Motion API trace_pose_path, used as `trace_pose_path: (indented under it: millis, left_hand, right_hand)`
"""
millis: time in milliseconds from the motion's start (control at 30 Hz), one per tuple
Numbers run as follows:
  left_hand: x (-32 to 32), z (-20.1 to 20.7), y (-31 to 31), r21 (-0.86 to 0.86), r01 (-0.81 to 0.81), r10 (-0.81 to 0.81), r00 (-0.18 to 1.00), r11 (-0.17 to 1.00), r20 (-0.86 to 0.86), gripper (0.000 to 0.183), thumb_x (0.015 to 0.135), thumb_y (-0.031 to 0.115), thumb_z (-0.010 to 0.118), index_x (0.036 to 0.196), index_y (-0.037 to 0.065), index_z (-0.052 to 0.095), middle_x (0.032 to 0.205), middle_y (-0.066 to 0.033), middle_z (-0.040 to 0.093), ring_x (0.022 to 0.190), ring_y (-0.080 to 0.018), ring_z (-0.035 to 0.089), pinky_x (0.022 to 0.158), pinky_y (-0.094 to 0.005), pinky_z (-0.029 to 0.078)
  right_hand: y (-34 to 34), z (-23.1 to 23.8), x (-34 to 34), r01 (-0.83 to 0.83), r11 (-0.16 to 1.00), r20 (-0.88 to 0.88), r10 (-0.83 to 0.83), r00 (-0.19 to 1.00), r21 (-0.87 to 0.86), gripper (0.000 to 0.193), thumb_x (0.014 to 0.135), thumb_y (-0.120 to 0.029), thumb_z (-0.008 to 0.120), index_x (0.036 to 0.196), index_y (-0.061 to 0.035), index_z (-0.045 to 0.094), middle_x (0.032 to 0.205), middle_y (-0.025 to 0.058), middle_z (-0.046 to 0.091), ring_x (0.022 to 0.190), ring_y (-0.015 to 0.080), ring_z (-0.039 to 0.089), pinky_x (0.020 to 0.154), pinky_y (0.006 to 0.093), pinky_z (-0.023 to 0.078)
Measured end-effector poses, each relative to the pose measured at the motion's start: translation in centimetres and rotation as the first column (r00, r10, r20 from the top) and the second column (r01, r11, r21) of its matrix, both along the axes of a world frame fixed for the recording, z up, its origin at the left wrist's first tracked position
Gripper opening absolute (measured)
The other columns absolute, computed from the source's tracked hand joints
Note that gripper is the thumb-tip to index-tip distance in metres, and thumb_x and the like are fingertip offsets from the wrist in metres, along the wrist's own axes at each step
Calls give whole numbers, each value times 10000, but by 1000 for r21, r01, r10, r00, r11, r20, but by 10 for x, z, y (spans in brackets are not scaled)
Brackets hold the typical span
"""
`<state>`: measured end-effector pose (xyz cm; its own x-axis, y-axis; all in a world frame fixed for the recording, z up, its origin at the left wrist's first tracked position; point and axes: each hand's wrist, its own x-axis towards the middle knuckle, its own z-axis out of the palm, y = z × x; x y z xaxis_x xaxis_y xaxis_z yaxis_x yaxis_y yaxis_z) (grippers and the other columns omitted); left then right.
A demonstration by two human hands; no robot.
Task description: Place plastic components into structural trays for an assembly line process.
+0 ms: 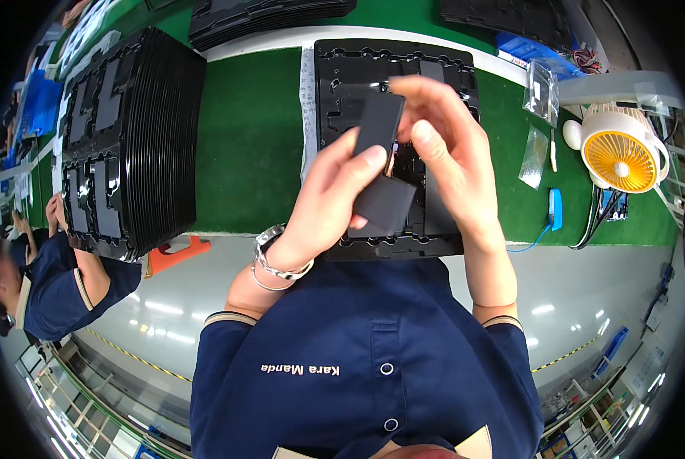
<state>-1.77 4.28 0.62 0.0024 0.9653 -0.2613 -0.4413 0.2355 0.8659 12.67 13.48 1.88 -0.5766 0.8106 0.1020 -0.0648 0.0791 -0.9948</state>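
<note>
My left hand [335, 183] grips a black, flat, two-part piece [379, 122], its thumb lying across the front. The piece's upper part is tilted upright and its lower part [388, 203] angles off below, with a narrow coppery strip showing near the joint. Close to its upper right side is my right hand [457, 153], fingers curved and apart, with a gap between thumb and forefinger; whether a fingertip touches the piece I cannot tell. Beneath both hands lies a glossy black moulded tray [342, 61] with shaped pockets, some holding dark flat pieces.
A tall stack of black trays [163, 145] stands at the left on the green tabletop [247, 138]. More trays [274, 19] lie at the back. Toward the right are a white-and-yellow fan [620, 149], clear bags [540, 92] and a blue clip [555, 209]. A co-worker [59, 283] is at far left.
</note>
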Motion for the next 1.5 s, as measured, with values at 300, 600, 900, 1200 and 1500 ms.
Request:
trace_pose_path:
  millis: [300, 600, 900, 1200, 1500]
  left_hand:
    - [-1, -25, 16, 174, 412, -284, 222, 894, 933, 310, 1028, 334, 354, 997, 45, 462, 488, 61, 372, 385, -25, 311, 349, -166, 218]
    - [-27, -14, 37, -66, -69, 42, 938, 995, -345, 428, 957, 152, 459, 1351, -13, 433, 806, -12, 571, 596, -59, 479, 527, -216, 399]
    - [-30, -16, 57, 240, -74, 250, 187, 968, -950, 423, 899, 245, 660, 1238, 31, 524, 646, -22, 535, 562, -137, 557, 555, -301, 455]
    - [15, 1, 37, 266, -44, 173, 857, 963, -485, 210, 929, 174, 608, 1034, -7, 606, 807, -23, 621, 699, -93, 547, 653, -255, 457]
    - [14, -2, 28, 304, -142, 230, 934, 942, -275, 190, 925, 137, 591, 1042, -13, 597, 875, -2, 626, 778, -88, 558, 708, -265, 469]
  right_hand:
    - [27, -5, 10, -61, 939, 244, -25, 969, 339, 225, 893, -177, 651, 831, 37, 623, 821, 91, 594, 746, 172, 576, 673, 298, 449]
    - [101, -55, 24, -1, 571, 393, -564, 726, 821, 126, 846, -144, 673, 857, -21, 697, 834, 119, 625, 836, 305, 607, 748, 409, 491]
    - [99, -20, 36, 88, 947, 326, -192, 926, 307, 186, 841, -94, 711, 916, -26, 555, 720, -2, 583, 634, 71, 497, 599, 237, 419]
    - [29, 19, 7, 117, 991, -46, -120, 992, -67, 181, 879, -66, 681, 1012, 7, 582, 808, 20, 633, 766, 63, 593, 706, 209, 486]
    - [10, 7, 11, -37, 997, 23, 39, 999, -74, 120, 935, -107, 607, 923, 12, 611, 840, 16, 620, 807, 77, 580, 763, 245, 478]
